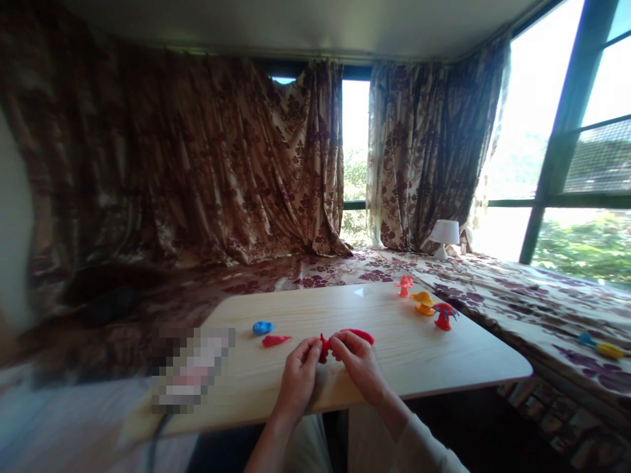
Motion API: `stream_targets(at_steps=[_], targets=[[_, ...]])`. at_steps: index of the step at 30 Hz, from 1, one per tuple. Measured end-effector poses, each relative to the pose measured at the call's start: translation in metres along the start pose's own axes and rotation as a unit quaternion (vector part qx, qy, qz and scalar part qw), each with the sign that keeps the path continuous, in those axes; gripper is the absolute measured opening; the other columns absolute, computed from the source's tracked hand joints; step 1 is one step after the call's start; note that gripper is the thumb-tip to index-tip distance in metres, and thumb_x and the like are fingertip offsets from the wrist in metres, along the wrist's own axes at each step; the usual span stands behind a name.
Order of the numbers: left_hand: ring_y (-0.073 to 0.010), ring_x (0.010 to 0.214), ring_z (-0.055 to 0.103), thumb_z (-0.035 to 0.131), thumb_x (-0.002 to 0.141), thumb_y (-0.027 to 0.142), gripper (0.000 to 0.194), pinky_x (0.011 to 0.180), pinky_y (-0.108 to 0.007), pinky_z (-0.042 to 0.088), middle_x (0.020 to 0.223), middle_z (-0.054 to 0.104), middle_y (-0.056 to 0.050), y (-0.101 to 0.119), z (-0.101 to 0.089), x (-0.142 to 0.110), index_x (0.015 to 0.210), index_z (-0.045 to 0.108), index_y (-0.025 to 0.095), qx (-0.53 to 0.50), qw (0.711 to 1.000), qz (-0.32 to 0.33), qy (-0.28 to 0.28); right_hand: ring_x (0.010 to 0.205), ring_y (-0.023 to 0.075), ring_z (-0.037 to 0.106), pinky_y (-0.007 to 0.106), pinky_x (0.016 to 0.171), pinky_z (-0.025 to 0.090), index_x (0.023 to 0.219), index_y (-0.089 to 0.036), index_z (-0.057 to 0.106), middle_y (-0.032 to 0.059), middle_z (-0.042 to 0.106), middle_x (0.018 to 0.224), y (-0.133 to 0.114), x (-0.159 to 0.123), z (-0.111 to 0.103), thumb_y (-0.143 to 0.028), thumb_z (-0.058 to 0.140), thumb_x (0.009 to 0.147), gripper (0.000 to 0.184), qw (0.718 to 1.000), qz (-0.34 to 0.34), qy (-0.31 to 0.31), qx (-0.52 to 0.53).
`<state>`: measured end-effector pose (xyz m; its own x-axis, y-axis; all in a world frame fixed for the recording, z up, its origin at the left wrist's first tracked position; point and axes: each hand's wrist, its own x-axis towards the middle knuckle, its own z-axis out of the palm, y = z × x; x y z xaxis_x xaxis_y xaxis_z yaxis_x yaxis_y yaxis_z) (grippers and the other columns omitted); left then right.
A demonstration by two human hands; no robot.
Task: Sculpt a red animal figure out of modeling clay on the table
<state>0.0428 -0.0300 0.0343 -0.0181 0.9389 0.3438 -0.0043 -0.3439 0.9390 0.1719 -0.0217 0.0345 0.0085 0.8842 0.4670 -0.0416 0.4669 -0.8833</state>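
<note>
My left hand point(302, 368) pinches a small red piece of what looks like modelling clay point(324, 348) between thumb and fingers, just above the table's near side. Close against its right side is my right hand point(359, 362), fingertips pressed together at the same red piece. Behind the right hand lies a longer red clay strip point(362, 336), partly hidden by it. To the left, a pointed red clay piece point(276, 341) rests on the tabletop, with a blue clay lump point(263, 327) just beyond.
On the table point(305, 309), the right end bears a pink-red figure point(404, 286), a yellow figure point(422, 303) and a red figure with blue strands point(445, 316). A blurred-out object with a cable point(160, 433) occupies the left end. A white lamp point(445, 232) stands behind.
</note>
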Motion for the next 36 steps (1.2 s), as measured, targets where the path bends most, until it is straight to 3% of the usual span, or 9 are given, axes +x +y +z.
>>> stream_targets(at_steps=[6,10,19,27,36], targets=[[-0.0146,0.066,0.053,0.052,0.079,0.04,0.027,0.065,-0.023,0.042,0.065,0.06,0.001,-0.001,-0.001,0.0,0.081,0.067,0.017,0.014,0.999,0.021,-0.025,0.056,0.0113,0.05,0.021,0.055,0.041,0.061,-0.017,0.059,-0.0026,0.054,0.057,-0.001,-0.001,-0.001,-0.033,0.057,0.078,0.023,1.0,-0.007,-0.003,-0.007],[-0.0138,0.064,0.056,0.053,0.079,0.038,0.025,0.065,-0.023,0.043,0.067,0.064,0.0,-0.001,-0.001,0.0,0.082,0.067,0.017,-0.002,1.0,0.016,-0.012,0.058,0.0119,0.051,0.022,0.056,0.042,0.065,-0.017,0.06,-0.0016,0.056,0.059,-0.005,-0.001,0.0,-0.034,0.055,0.08,0.024,1.0,0.007,0.003,-0.002],[-0.0158,0.065,0.062,0.056,0.077,0.037,0.027,0.065,-0.027,0.047,0.075,0.069,-0.003,-0.003,0.0,0.0,0.09,0.066,0.015,-0.035,0.999,0.001,-0.003,0.062,0.0138,0.057,0.023,0.058,0.044,0.069,-0.016,0.061,0.0006,0.063,0.066,0.007,0.001,0.002,-0.032,0.064,0.073,0.016,0.999,0.017,-0.018,0.043],[-0.0199,0.082,0.063,0.063,0.071,0.034,0.025,0.077,-0.031,0.048,0.084,0.07,-0.006,-0.003,0.001,0.001,0.087,0.066,0.015,-0.051,0.999,0.007,-0.015,0.058,0.0129,0.053,0.023,0.055,0.043,0.069,-0.016,0.063,-0.0001,0.061,0.063,0.011,0.002,0.001,-0.034,0.064,0.073,0.019,1.0,-0.004,0.0,0.025],[-0.0161,0.076,0.061,0.061,0.074,0.032,0.02,0.073,-0.026,0.047,0.081,0.069,-0.004,-0.003,0.001,-0.002,0.084,0.064,0.015,-0.046,0.999,-0.006,-0.017,0.06,0.0139,0.053,0.023,0.055,0.044,0.072,-0.016,0.063,0.0007,0.06,0.065,0.012,0.002,0.001,-0.039,0.06,0.077,0.024,1.0,0.001,-0.013,-0.009]])
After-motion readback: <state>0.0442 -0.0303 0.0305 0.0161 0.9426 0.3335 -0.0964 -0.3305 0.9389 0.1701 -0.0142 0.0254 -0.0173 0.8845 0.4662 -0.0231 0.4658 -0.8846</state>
